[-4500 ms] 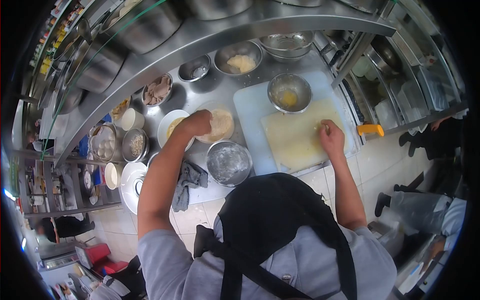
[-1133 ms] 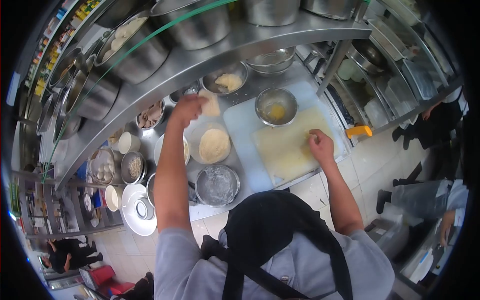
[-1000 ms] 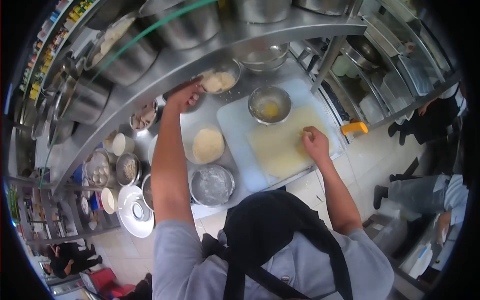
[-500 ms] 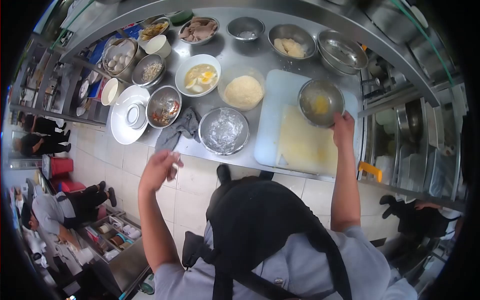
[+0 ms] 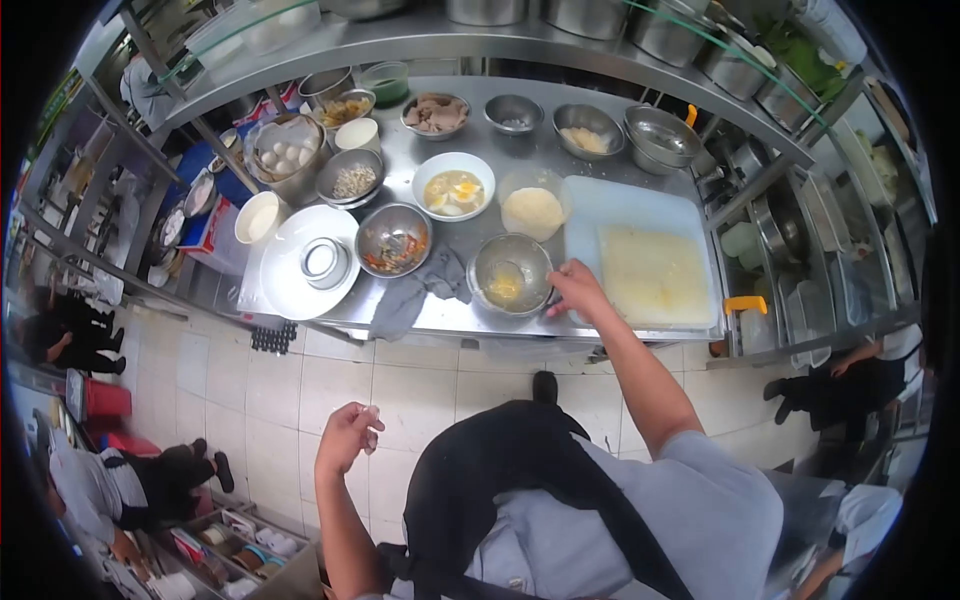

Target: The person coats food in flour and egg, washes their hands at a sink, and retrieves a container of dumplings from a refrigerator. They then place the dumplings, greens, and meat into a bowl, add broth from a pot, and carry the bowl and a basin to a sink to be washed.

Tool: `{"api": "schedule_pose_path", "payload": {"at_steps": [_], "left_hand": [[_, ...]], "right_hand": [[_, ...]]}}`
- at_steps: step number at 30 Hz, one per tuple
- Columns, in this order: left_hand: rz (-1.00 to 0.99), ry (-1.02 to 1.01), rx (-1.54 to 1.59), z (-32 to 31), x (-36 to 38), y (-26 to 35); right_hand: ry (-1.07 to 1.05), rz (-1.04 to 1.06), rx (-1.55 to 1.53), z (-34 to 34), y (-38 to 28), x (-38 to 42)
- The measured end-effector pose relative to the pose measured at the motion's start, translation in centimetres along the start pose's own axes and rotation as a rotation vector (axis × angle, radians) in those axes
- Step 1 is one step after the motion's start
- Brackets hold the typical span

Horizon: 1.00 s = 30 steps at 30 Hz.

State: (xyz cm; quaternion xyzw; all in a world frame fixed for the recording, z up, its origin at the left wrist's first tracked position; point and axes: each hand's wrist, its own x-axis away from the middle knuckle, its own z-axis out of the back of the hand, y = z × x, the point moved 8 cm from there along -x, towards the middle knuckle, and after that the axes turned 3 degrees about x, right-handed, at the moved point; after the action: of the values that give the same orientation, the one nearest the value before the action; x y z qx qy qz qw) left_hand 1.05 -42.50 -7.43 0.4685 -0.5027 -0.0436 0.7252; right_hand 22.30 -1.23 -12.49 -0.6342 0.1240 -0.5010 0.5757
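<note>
My right hand (image 5: 576, 289) grips the right rim of a metal bowl (image 5: 484, 260) with yellow egg liquid (image 5: 507, 284) inside. The white-dusted bowl seen earlier is hidden, seemingly under it. My left hand (image 5: 350, 437) hangs in front of the counter, fingers loosely bent and apart, with pale residue on the tips and nothing held. Just left of the egg bowl lies a grey cloth (image 5: 405, 300). Behind it stand a clear tub of pale crumbs (image 5: 535, 212) and a white bowl with halved boiled eggs in liquid (image 5: 455, 190).
To the right lies a cutting board (image 5: 650, 205). A white plate (image 5: 285, 270) and a metal bowl of chopped red bits (image 5: 393, 240) stand left. More bowls line the back below a steel shelf (image 5: 480, 48). Other people (image 5: 90, 480) are at the sides.
My right hand has carried the egg bowl leftward from above the cutting board to where the white-dusted bowl stood. My left hand has dropped lower, and the camera view has shifted.
</note>
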Motion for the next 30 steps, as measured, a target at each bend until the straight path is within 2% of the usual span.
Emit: {"api": "schedule_pose_path", "payload": {"at_steps": [1,2,4,7,9,11,13,15,18,21,23,25,27,28,29,30], "left_hand": [[0.026,0.016,0.039,0.8,0.2,-0.4],[0.021,0.002,0.034,1.0,-0.1,0.1],[-0.069,-0.19,-0.087,-1.0,-1.2,2.4],[-0.217,-0.318,-0.366,-4.0,-4.6,5.8],[-0.237,-0.389,-0.396,-5.9,-6.9,7.5],[-0.232,-0.405,-0.386,-8.0,-8.5,9.9],[-0.217,-0.417,-0.377,-10.0,-9.6,11.6],[-0.243,-0.401,-0.492,-11.0,-10.5,13.5],[-0.262,-0.366,-0.632,-10.3,-12.1,14.9],[-0.247,-0.29,-0.585,-8.1,-13.2,16.8],[-0.193,-0.277,-0.471,-6.1,-13.8,17.8],[-0.173,-0.285,-0.435,-3.8,-13.6,18.8],[-0.118,-0.278,-0.341,-0.9,-13.1,19.6],[-0.112,-0.215,-0.308,1.4,-12.9,19.8],[-0.172,-0.22,-0.297,2.9,-12.3,20.3],[-0.229,-0.209,-0.285,5.0,-11.5,20.7]], "right_hand": [[-0.012,0.003,-0.128,-0.9,1.5,-0.6],[0.003,0.006,-0.129,-1.3,2.8,-1.6],[0.04,0.065,-0.079,-1.6,4.0,-2.9],[0.017,0.015,-0.194,-2.7,2.2,-0.7],[0.029,0.038,-0.175,-2.8,0.1,1.6],[0.034,0.069,-0.144,-3.0,-2.6,3.4],[-0.103,0.084,-0.134,-4.6,-4.2,5.0],[-0.126,0.095,-0.142,-5.9,-4.5,5.1],[-0.173,0.075,-0.213,-8.6,-5.2,5.4],[-0.172,0.156,-0.29,-9.8,-6.3,4.1],[-0.063,-0.039,-0.443,-7.6,-3.7,0.8],[0.271,-0.118,-0.359,-3.5,-2.4,-2.7],[0.503,-0.061,-0.323,-1.6,-2.8,-4.7],[0.448,0.383,0.411,-1.3,-3.8,-6.9],[0.73,0.836,1.112,-1.9,-3.4,-6.6],[0.598,0.576,1.068,0.0,-1.1,-10.0]]}}
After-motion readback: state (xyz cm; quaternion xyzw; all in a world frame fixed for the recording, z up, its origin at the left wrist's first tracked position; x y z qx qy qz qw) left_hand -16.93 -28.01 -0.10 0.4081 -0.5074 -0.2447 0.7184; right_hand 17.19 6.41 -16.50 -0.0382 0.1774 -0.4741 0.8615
